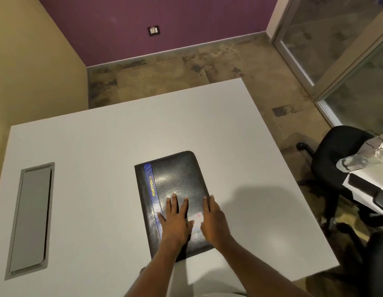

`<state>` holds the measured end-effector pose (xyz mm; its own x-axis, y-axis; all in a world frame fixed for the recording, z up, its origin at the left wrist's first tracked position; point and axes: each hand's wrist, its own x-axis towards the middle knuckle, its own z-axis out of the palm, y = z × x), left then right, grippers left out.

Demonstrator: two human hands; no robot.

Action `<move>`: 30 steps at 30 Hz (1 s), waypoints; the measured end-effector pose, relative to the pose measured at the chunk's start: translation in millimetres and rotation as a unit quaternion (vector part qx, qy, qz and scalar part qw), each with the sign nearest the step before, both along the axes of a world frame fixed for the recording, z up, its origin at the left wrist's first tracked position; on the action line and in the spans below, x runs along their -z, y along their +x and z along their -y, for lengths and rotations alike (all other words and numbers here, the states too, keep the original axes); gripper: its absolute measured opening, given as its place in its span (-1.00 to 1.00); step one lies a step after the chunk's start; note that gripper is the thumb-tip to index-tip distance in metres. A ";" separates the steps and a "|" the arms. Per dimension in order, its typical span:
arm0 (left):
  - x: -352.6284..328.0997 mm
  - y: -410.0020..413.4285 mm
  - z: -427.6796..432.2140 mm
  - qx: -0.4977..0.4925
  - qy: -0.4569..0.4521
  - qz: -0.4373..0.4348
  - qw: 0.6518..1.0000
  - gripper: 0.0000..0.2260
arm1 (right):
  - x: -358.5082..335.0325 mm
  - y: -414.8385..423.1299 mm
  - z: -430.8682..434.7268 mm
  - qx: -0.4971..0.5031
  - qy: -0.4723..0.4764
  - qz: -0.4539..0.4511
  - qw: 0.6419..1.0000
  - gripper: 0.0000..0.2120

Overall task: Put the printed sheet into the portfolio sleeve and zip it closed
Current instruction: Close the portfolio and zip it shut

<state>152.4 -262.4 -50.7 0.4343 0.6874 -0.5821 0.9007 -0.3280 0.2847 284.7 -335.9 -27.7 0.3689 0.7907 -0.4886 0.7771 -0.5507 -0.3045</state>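
Nearest us, our left hand (175, 219) lies flat, fingers spread, on the closed black portfolio (175, 202), holding nothing. Our right hand (214, 219) rests open-palmed along its right edge. A white sheet (204, 269) sits on the white tabletop (100, 146) beneath the portfolio's near corner.

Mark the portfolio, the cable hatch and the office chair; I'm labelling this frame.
portfolio (177, 179), head view, bare cover.
cable hatch (30, 219), head view, grey lid.
office chair (336, 155), head view, black seat.

Portfolio sleeve (175, 189): black, blue spine stripe lettered "PORTFOLIO", closed, lying flat. Printed sheet (205, 266): white, lying flat, protruding from beneath the sleeve's near edge.
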 end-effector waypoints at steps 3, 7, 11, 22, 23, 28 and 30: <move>0.0 -1.5 2.6 0.018 0.014 -0.007 1.000 -0.29 | 0.0 0.7 6.6 -0.029 -0.020 0.018 0.999 -0.18; -4.2 -18.4 7.0 0.034 0.030 -0.005 0.999 -0.31 | -7.0 -2.4 13.2 -0.061 -0.022 0.046 0.997 -0.20; -10.7 -44.0 15.5 0.017 0.055 0.006 0.998 -0.31 | -11.9 -13.9 20.4 -0.071 -0.011 0.056 0.996 -0.22; -13.3 -135.4 68.4 -0.024 0.068 0.028 0.997 -0.31 | -5.8 -85.7 55.7 -0.109 -0.005 0.047 0.993 -0.20; -13.0 -143.2 73.7 -0.028 0.067 0.036 0.997 -0.32 | -4.4 -93.3 58.4 -0.115 -0.003 0.045 0.992 -0.21; -11.4 -175.0 94.0 -0.063 0.037 0.054 0.996 -0.32 | -0.5 -128.2 69.7 -0.117 0.027 0.033 0.992 -0.24; -10.2 -184.8 99.4 -0.063 0.026 0.052 0.996 -0.30 | -1.2 -141.9 73.0 -0.110 0.037 0.036 0.993 -0.32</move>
<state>-32.4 -361.7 -40.5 0.3991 0.7688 -0.4997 0.9019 -0.2312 0.3648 142.8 -408.9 -26.5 0.2148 0.8890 -0.4043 0.8975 -0.3430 -0.2772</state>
